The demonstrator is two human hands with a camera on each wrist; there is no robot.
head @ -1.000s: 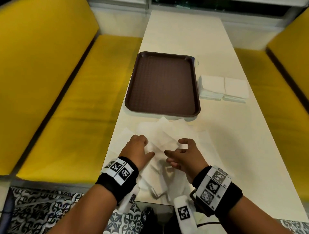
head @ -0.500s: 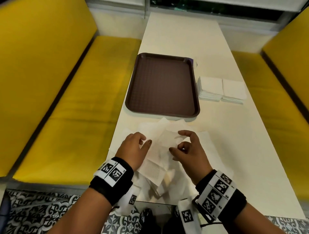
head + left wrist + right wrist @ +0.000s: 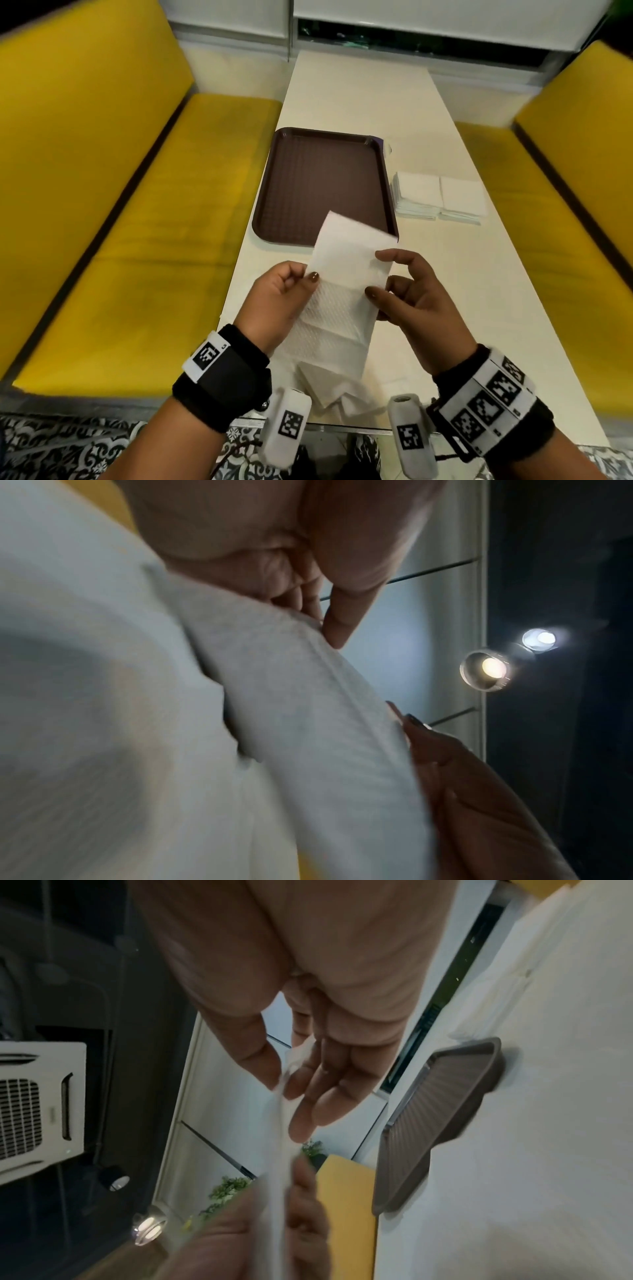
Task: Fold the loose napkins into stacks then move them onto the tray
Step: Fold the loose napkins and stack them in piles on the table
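**Both hands hold one napkin above the table**

The left hand [image 3: 277,301] pinches the left edge of a white napkin [image 3: 339,284]; the right hand [image 3: 411,294] pinches its right edge between thumb and fingers. Loose napkins [image 3: 339,394] lie beneath on the table [image 3: 445,308]. Beyond sits a brown tray [image 3: 322,181], with folded stacks [image 3: 440,197] just right of it.
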